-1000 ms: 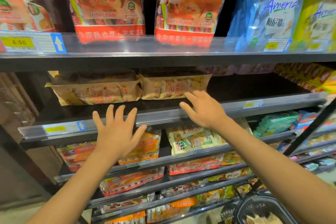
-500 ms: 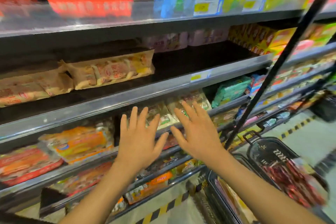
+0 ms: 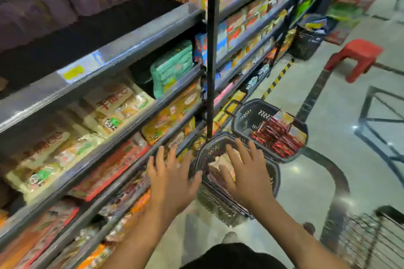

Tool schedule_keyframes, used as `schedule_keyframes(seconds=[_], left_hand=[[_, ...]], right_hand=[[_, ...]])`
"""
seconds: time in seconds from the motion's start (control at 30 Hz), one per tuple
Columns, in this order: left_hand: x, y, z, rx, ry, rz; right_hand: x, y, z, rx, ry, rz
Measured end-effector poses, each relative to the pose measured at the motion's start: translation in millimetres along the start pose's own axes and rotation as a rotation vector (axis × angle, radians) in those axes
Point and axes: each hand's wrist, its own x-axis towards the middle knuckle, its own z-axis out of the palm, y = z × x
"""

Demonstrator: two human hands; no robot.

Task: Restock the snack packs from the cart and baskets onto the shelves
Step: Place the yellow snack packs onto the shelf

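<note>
Both bare hands reach forward and down with fingers spread and straight, holding nothing. The left hand (image 3: 171,178) hangs in front of the lower tiers of the dark metal store shelves (image 3: 131,50), while the right hand (image 3: 246,172) hovers over the near black plastic shopping basket (image 3: 276,176) on the pale tiled floor (image 3: 328,98). Pale snack packs (image 3: 215,165) lie inside that basket, partly hidden by the right hand. Just beyond it, touching or nearly so, a second black plastic basket (image 3: 244,116) holds red foil snack packets (image 3: 276,137). The shelves carry beige bread packs (image 3: 115,107), orange packs (image 3: 170,117) and mint-green packs (image 3: 172,67). A black upright post (image 3: 211,50) crosses the view. Well apart, farther along the aisle, stands a red plastic stool (image 3: 355,58), and a wire cart (image 3: 367,238) shows at the lower right
</note>
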Motion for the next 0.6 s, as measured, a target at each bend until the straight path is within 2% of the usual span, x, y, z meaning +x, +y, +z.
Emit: schedule_keyframes(seconds=[0.27,0.43,0.6], left_hand=[[43.3,73.9,63.3,0.056,-0.127,0.148],[67.9,88.0,105.7,0.072,-0.257,0.232],[100.2,91.0,162.3,0.066,-0.387,0.324]], right_hand=[[-44.4,98.2,27.5,0.017,-0.052,0.285],[-62.6,133.4,56.2,0.025,-0.11,0.428],[-62.4,160.1,116.4,0.086,-0.16,0.533]])
